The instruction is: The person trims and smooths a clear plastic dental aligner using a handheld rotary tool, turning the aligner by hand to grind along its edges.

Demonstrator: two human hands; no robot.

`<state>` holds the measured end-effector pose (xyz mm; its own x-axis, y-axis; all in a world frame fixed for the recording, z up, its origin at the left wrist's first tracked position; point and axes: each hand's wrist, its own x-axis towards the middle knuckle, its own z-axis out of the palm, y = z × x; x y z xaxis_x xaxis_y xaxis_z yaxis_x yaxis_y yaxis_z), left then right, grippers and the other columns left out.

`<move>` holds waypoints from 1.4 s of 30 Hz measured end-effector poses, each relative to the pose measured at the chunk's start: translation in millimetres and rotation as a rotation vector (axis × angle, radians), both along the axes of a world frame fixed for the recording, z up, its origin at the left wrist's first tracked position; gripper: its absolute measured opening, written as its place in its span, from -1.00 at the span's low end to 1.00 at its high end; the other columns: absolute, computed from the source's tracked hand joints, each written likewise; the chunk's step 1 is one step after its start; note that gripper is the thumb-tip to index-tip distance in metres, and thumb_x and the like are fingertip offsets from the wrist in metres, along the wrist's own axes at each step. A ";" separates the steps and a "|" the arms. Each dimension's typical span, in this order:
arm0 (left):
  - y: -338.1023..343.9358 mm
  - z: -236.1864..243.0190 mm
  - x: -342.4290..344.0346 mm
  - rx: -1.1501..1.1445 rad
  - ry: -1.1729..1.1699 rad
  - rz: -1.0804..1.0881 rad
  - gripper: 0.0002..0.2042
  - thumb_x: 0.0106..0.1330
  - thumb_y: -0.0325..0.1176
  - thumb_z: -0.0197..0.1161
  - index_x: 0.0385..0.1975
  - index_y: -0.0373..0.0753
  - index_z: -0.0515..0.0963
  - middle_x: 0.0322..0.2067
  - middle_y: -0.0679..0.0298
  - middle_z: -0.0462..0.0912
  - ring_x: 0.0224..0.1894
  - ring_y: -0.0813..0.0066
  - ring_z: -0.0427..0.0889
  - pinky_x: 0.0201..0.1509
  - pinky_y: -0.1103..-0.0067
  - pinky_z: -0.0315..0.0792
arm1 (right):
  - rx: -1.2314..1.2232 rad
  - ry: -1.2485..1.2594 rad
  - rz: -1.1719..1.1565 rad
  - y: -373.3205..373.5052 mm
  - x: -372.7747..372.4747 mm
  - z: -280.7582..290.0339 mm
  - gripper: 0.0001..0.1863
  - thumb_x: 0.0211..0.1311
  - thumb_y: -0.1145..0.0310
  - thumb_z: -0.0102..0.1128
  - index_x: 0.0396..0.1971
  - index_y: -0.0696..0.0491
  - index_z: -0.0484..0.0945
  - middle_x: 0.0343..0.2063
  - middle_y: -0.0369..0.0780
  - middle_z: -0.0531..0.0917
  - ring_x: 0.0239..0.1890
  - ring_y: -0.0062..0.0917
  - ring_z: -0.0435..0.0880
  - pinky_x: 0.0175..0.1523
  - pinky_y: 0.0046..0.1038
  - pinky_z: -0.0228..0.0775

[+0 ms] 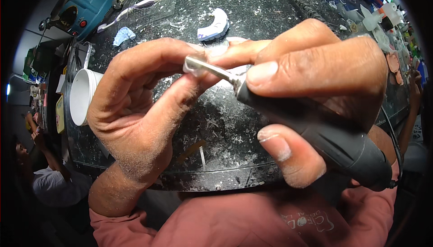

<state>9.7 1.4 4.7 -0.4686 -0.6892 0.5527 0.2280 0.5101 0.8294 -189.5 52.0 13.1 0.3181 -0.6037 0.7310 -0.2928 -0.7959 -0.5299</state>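
My right hand (311,80) is wrapped round a black rotary handpiece (315,130), its cord trailing at the right. The metal bur (214,70) points left and lies against a small clear plastic piece (193,66). Between thumb and bent fingers, my left hand (140,84) pinches that piece; its full shape is hidden by the fingers. The tip of a right-hand finger reaches close to the left fingertips. Pale dust coats both hands. Just beyond them, a pale blue-white horseshoe-shaped dental cast (215,25) rests on the bench.
A white cup (81,97) stands left of my left hand. Farther back are a light blue plaster fragment (124,35), a white-and-purple toothbrush-like tool (131,10) and a teal machine (92,6). The dark bench (234,143) is dusty. Bottles and a coiled cord lie right; another person (52,179) sits left.
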 end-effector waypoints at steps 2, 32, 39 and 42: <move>-1.0 1.1 2.9 -0.018 -0.011 0.000 -0.73 0.07 -0.54 0.27 -0.22 -0.42 0.43 -0.23 0.15 0.56 -0.17 0.52 0.54 -0.01 0.62 0.37 | -0.014 -0.004 0.005 -1.0 1.5 -0.6 -0.59 -0.04 0.45 0.14 -0.11 0.19 0.39 -0.31 -0.24 0.55 -0.24 -0.63 0.55 -0.05 -0.63 0.36; -12.6 14.8 -1.1 0.978 0.169 -0.220 -0.63 0.32 -0.31 -0.05 0.03 -0.42 0.26 -0.09 -0.02 0.45 -0.19 0.44 0.57 -0.33 0.73 0.52 | 0.025 -0.019 -0.404 -179.7 -65.1 -7.2 -0.78 0.11 0.41 0.17 -0.22 0.06 0.47 -0.36 -0.23 0.63 -0.26 -0.56 0.59 -0.15 -0.55 0.40; -10.4 14.6 1.0 0.980 0.135 -0.271 -0.69 0.37 -0.30 -0.05 -0.06 -0.41 0.35 -0.29 0.15 0.57 -0.43 0.63 0.54 -0.51 0.82 0.36 | -0.022 0.000 -0.612 -252.8 -53.8 -7.0 -0.65 -0.09 0.41 0.32 -0.23 -0.08 0.47 -0.35 -0.25 0.64 -0.27 -0.47 0.62 -0.16 -0.46 0.42; -11.4 15.6 4.9 0.968 0.133 -0.266 -0.70 0.36 -0.30 -0.03 -0.05 -0.40 0.36 -0.31 0.17 0.57 -0.45 0.66 0.52 -0.53 0.83 0.33 | -0.057 0.078 -0.624 -258.2 -48.1 -11.0 -0.67 -0.07 0.44 0.29 -0.24 -0.06 0.47 -0.38 -0.21 0.64 -0.28 -0.40 0.63 -0.19 -0.44 0.42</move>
